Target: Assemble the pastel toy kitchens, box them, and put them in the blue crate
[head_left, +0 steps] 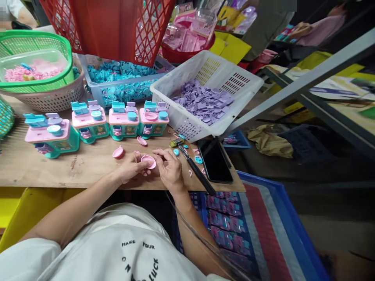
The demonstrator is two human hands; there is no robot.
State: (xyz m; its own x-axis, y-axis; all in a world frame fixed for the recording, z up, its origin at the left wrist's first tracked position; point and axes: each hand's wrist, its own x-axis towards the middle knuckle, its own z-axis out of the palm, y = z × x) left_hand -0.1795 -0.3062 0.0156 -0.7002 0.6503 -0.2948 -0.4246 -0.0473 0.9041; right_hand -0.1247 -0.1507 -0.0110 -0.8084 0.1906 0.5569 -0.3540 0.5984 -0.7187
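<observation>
My left hand grips a small pink oval toy basin between thumb and fingers, near the table's front edge. Close against the basin's right side is my right hand. Its fingers are pinched together, and what they hold, if anything, is hidden. Just beyond my hands lie another pink basin and a pink oval piece. Several toy kitchen units with pink tops and teal bodies stand in a row behind, among them a left one and a right one; the right one has a pink basin on top.
A black phone and a black-handled hammer lie right of my hands, among small blue and pink parts. A tilted white basket holds purple pieces. Behind stand a blue-parts bin, a green basket and a red crate.
</observation>
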